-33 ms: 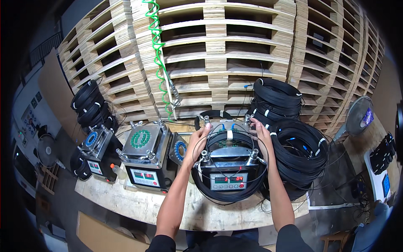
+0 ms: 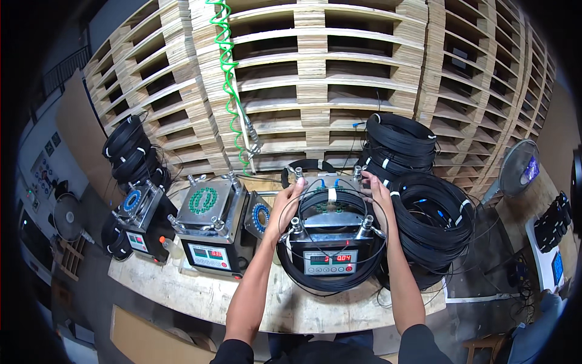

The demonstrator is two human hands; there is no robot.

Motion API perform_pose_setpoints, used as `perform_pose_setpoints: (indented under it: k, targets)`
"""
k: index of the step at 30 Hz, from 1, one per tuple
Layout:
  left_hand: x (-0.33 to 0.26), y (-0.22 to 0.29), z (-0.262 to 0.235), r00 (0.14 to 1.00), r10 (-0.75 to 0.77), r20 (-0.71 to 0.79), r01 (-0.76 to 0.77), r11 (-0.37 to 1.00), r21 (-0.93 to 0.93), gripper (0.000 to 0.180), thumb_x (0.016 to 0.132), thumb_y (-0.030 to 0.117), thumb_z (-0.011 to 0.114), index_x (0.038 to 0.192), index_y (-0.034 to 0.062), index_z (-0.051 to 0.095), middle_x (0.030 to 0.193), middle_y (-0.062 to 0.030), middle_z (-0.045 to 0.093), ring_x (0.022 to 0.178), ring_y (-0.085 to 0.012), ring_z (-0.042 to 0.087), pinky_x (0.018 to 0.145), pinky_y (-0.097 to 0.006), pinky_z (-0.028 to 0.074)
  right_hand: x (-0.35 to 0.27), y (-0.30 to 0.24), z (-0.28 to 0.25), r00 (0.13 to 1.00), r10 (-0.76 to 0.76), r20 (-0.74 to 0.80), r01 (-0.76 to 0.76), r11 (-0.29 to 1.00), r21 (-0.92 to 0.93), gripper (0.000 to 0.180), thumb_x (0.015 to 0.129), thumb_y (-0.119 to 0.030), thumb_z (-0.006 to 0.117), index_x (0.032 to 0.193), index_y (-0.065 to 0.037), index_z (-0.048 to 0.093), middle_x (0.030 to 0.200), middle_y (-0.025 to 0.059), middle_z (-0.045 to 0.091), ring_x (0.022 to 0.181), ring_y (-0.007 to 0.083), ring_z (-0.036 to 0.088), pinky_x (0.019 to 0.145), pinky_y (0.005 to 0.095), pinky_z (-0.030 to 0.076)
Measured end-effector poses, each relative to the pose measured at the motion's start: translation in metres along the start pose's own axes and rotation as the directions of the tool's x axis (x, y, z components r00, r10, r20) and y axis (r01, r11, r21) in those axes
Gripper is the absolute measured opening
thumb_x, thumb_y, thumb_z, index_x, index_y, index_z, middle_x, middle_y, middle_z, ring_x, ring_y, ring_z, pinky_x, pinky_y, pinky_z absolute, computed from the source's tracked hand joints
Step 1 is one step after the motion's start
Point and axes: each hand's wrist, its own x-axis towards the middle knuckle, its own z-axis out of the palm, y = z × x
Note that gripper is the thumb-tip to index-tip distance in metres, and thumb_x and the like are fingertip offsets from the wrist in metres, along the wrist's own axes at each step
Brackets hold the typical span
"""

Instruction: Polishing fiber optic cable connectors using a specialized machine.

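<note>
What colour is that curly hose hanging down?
The coiled hose is bright green, seen clearly in the head view.

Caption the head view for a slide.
Both hands, left hand and right hand, rest on a black cable coil looped around a metal machine.

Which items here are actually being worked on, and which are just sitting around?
In hand: left hand and right hand on the black cable coil atop the front machine.

Lying about: two other machines, stacked cable coils, green coiled hose, fan, pallets.
</note>
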Motion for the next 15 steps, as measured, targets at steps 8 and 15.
perform_pose_setpoints:
  k: [8,15]
  targets:
    - [0.000,-0.006,0.000,0.997,-0.015,-0.069,0.016,1.000,0.021,0.077,0.105,0.063,0.036,0.121,-0.0060,0.068,0.111,-0.0157,0.071,0.103,-0.0209,0.061,0.095,-0.030,0.045,0.001,0.003,-0.004,0.998,0.044,0.042,-0.044,0.999,0.004,0.064,0.106,-0.057,0.038,0.141,-0.007,0.058,0.120,0.0102,0.063,0.104,0.0193,0.062,0.086,0.0292,0.047]
    - [0.001,-0.009,0.002,0.994,0.022,-0.105,-0.021,1.000,0.009,0.072,0.105,0.059,0.042,0.124,-0.0057,0.066,0.109,-0.0156,0.072,0.103,-0.0189,0.061,0.096,-0.030,0.045,-0.001,0.001,-0.003,0.999,0.040,0.035,-0.046,0.982,0.184,0.066,0.105,-0.060,0.039,0.143,-0.008,0.054,0.133,0.0139,0.060,0.118,0.0254,0.061,0.100,0.0385,0.046]
